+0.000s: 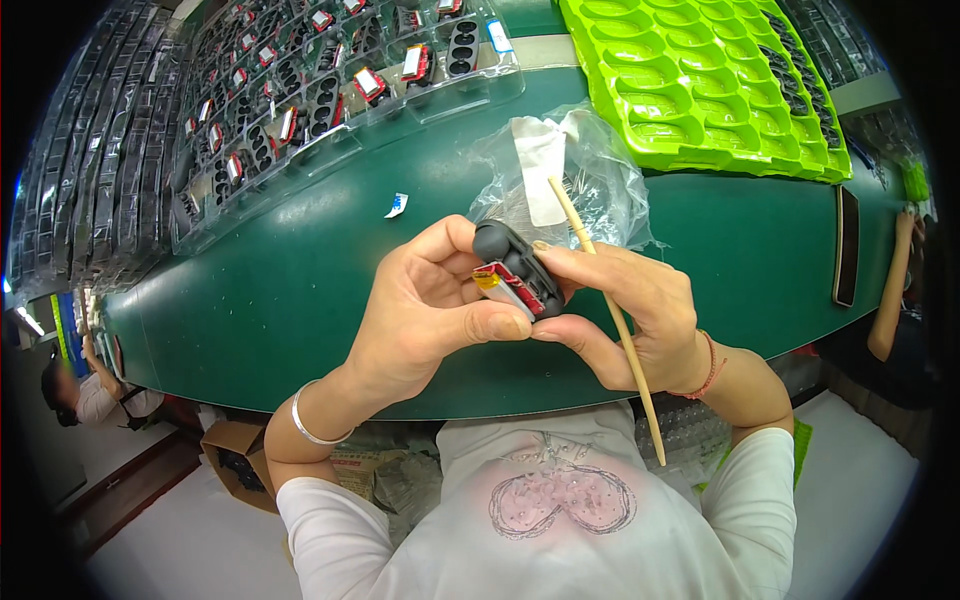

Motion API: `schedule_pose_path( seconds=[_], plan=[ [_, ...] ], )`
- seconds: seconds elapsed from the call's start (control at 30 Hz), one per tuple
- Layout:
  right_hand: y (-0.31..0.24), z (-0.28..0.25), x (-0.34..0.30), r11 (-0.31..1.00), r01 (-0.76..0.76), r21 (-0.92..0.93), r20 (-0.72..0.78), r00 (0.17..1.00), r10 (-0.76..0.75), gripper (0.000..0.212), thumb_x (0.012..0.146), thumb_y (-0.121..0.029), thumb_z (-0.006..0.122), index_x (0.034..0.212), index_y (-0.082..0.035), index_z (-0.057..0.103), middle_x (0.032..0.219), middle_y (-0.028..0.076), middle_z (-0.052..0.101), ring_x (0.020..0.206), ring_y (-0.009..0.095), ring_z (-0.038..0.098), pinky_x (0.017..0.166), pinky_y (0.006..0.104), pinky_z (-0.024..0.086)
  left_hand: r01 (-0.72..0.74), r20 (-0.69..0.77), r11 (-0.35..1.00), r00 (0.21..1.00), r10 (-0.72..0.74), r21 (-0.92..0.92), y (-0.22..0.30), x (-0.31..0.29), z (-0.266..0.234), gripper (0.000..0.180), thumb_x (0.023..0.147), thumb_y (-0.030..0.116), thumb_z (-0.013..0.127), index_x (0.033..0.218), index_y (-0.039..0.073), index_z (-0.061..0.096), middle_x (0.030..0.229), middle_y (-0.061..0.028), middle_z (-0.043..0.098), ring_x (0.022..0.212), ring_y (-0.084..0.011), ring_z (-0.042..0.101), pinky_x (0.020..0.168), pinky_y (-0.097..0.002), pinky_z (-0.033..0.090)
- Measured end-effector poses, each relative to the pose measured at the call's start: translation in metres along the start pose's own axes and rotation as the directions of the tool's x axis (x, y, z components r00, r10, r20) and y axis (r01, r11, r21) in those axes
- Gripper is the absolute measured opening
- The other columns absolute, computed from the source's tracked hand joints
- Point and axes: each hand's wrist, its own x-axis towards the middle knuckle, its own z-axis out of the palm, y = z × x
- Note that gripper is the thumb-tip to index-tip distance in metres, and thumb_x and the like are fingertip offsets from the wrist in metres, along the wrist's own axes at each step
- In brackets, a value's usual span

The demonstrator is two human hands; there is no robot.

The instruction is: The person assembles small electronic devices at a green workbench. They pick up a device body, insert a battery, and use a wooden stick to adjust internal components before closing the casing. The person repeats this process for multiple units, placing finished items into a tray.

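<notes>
A black rounded plastic housing (532, 268) is held between my two hands above the table. Inside it show a red circuit board (527, 291) and a silver block with yellow tape (497, 284). My left hand (420, 300) is closed on the housing's left side, its thumb along the lower edge. My right hand (640, 305) pinches the housing's right side with thumb and index finger. A pale wooden stick (640, 385), pointed at its far end, also runs through the right hand, slanting toward my body. My fingers cover part of the housing.
Beyond my hands lies a transparent plastic bag (610, 195) with a white strip. A transparent tray (390, 110) of similar black parts stands back left, near stacked trays (90, 150). A green moulded tray (690, 90) is back right. A phone (846, 245) lies rightward. Other people sit at both sides.
</notes>
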Motion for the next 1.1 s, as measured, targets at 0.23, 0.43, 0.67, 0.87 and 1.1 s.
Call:
schedule_pose_path(
  seconds=[0.23, 0.43, 0.67, 0.87, 1.1],
  plan=[
    [0.018, -0.047, 0.014, 0.899, 0.192, -0.394, -0.062, 0.970, -0.234, 0.024, 0.081, -0.005, 0.068, 0.104, 0.001, 0.064, 0.078, 0.013, 0.064, 0.063, 0.027, 0.061, 0.055, 0.0330, 0.049, -0.062, -0.107, 0.996, 0.992, 0.068, 0.056, 0.004, -0.005, 0.000, 0.034, 0.077, 0.001, 0.073, 0.102, 0.001, 0.050, 0.108, -0.0176, 0.062, 0.101, -0.0243, 0.064, 0.086, -0.0332, 0.053],
    [0.061, -0.153, 0.003, 0.612, -0.297, -0.734, -0.469, 0.872, -0.140, 0.009, 0.083, -0.006, 0.068, 0.090, -0.002, 0.067, 0.077, 0.012, 0.066, 0.063, 0.023, 0.062, 0.059, 0.0299, 0.048, -0.050, -0.129, 0.990, 0.989, 0.068, 0.131, 0.008, -0.006, -0.001, 0.039, 0.073, 0.002, 0.077, 0.102, 0.000, 0.052, 0.104, -0.0216, 0.066, 0.094, -0.0240, 0.067, 0.084, -0.0326, 0.055],
    [0.120, -0.267, -0.017, 0.165, -0.371, -0.914, -0.347, 0.925, 0.156, 0.021, 0.075, -0.012, 0.073, 0.095, -0.007, 0.068, 0.105, 0.011, 0.066, 0.097, 0.030, 0.055, 0.088, 0.0381, 0.044, -0.027, -0.080, 0.996, 0.996, 0.034, 0.084, 0.008, -0.005, -0.002, 0.039, 0.073, 0.005, 0.078, 0.101, 0.001, 0.053, 0.098, -0.0189, 0.066, 0.097, -0.0264, 0.067, 0.084, -0.0341, 0.055],
    [0.135, -0.282, -0.016, 0.330, -0.395, -0.857, -0.349, 0.917, 0.192, 0.022, 0.074, -0.012, 0.074, 0.094, -0.006, 0.070, 0.120, 0.011, 0.063, 0.111, 0.029, 0.049, 0.097, 0.0371, 0.040, -0.034, -0.088, 0.997, 0.995, 0.041, 0.074, 0.006, -0.004, -0.003, 0.039, 0.073, 0.004, 0.078, 0.101, 0.001, 0.052, 0.099, -0.0194, 0.066, 0.096, -0.0267, 0.067, 0.084, -0.0351, 0.055],
    [0.075, -0.199, 0.008, 0.749, -0.195, -0.633, -0.367, 0.928, -0.069, 0.019, 0.078, 0.002, 0.070, 0.096, 0.001, 0.063, 0.102, 0.011, 0.070, 0.084, 0.019, 0.068, 0.077, 0.0291, 0.052, -0.031, -0.125, 0.992, 0.991, 0.047, 0.122, 0.012, -0.003, -0.001, 0.037, 0.076, 0.001, 0.074, 0.104, -0.001, 0.051, 0.103, -0.0231, 0.064, 0.093, -0.0255, 0.067, 0.084, -0.0349, 0.055]
  ],
)
